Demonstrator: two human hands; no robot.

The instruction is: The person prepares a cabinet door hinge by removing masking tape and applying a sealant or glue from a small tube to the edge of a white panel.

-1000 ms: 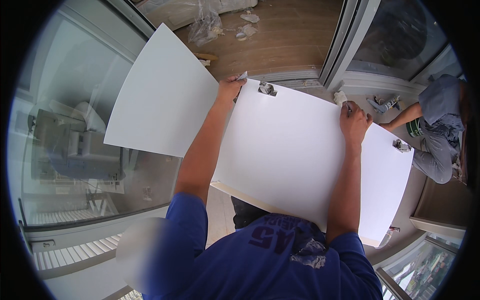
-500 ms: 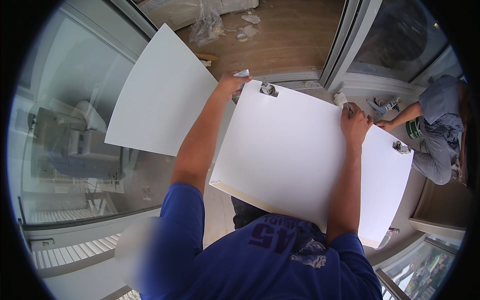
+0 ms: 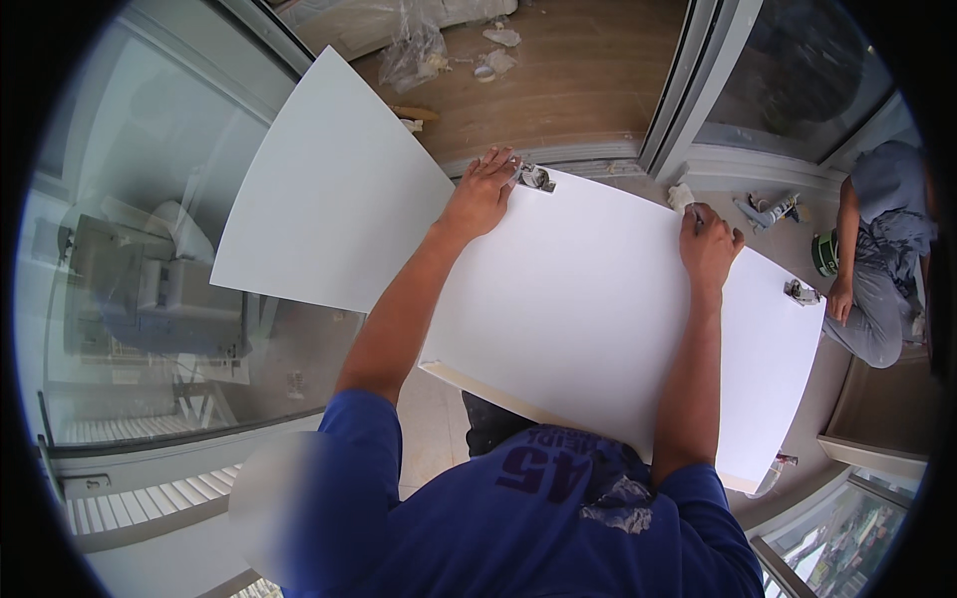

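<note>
Bare left hand (image 3: 485, 189) has shifted right onto the top-left corner of the wide, smooth white panel (image 3: 578, 299), beside its silvery metal hinge (image 3: 538, 178) at 1 o'clock. Panel's pretty much mid-frame. Fingers are loosely bent, can't tell what they've got. Bare right hand (image 3: 708, 244) is half-curled at the top edge, 2-to-3 o'clock, hold unclear too. Second flat white panel (image 3: 319, 199): 10 o'clock. Co-worker's bare hand (image 3: 840, 299), 3 o'clock, has dropped beside grey trousers (image 3: 877, 334).

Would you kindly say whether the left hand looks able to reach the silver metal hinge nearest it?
Probably yes: the left hand is beside the hinge on the flat white panel, with nothing visible between.
</note>
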